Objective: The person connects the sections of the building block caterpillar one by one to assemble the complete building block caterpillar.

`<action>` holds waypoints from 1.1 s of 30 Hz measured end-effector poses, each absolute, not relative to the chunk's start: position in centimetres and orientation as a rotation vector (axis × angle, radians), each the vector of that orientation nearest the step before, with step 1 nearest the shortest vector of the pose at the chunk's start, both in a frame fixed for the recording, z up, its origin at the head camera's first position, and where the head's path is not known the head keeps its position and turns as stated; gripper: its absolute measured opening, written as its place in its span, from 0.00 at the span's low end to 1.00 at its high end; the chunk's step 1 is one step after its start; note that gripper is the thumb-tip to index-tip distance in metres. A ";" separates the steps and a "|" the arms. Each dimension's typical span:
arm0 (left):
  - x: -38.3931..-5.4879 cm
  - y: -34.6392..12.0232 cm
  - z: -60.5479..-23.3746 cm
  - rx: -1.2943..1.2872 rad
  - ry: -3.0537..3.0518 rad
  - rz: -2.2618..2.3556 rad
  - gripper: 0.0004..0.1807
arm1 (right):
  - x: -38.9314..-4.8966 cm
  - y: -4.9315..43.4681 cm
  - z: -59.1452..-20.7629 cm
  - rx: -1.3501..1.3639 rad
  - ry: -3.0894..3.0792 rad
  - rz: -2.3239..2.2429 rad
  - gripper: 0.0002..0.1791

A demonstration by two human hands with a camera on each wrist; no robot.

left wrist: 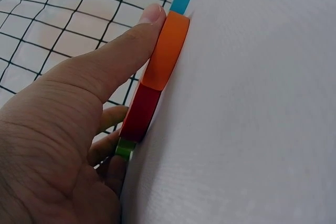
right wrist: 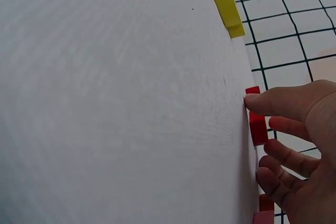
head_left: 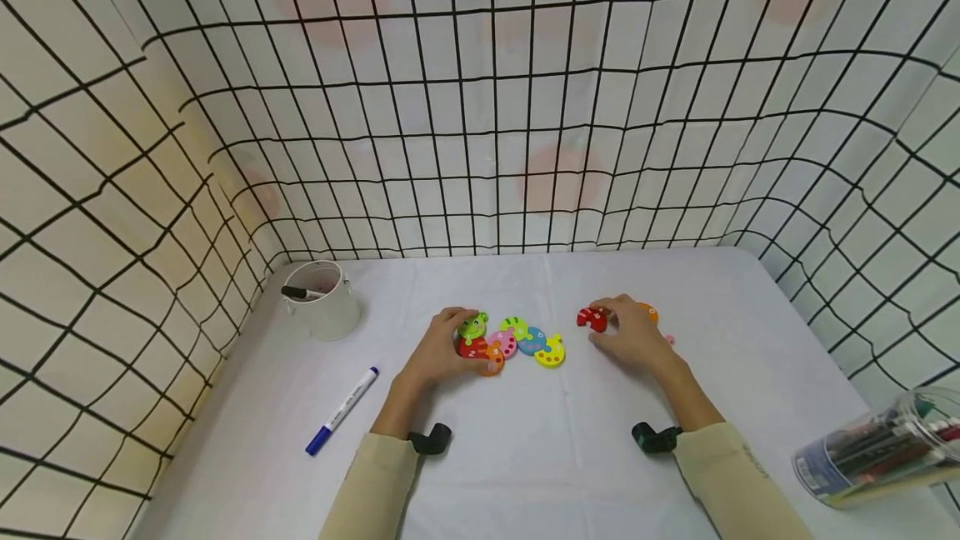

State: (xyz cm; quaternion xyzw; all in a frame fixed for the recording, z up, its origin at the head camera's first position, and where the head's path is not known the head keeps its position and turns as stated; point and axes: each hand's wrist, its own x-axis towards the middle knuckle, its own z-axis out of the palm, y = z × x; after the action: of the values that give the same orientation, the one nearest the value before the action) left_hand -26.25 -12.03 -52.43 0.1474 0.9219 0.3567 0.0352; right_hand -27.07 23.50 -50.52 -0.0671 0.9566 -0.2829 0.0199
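Note:
On the white table lies a row of joined, numbered caterpillar puzzle pieces, with a green smiling head (head_left: 474,326) at the left end and a yellow piece (head_left: 551,352) at the right. My left hand (head_left: 438,350) grips the head end: its thumb lies on the orange piece (left wrist: 168,51), and its fingers curl behind the red piece (left wrist: 140,113) and the head. To the right, my right hand (head_left: 632,332) pinches a loose red puzzle piece (head_left: 592,320) between thumb and forefinger. Partly hidden behind that hand are an orange piece (head_left: 649,312) and a pink one (head_left: 670,340).
A white bucket (head_left: 330,307) with a black-capped pen inside stands at the back left. In front of it lies a blue-capped marker (head_left: 341,412). A clear jar of pens (head_left: 877,448) lies on its side at the right. Black wire grid (head_left: 491,132) surrounds the table's back and sides.

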 end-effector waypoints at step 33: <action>-26.2 -12.0 -52.5 0.471 2.858 1.077 0.56 | -26.2 21.9 -50.2 -0.407 2.852 -0.965 0.26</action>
State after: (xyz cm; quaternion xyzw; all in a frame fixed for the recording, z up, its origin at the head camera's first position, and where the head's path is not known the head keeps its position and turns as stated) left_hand -26.20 -12.02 -52.50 0.1522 0.9245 0.3485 0.0258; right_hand -26.17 21.89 -50.21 -0.1337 0.9374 -0.3174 0.0517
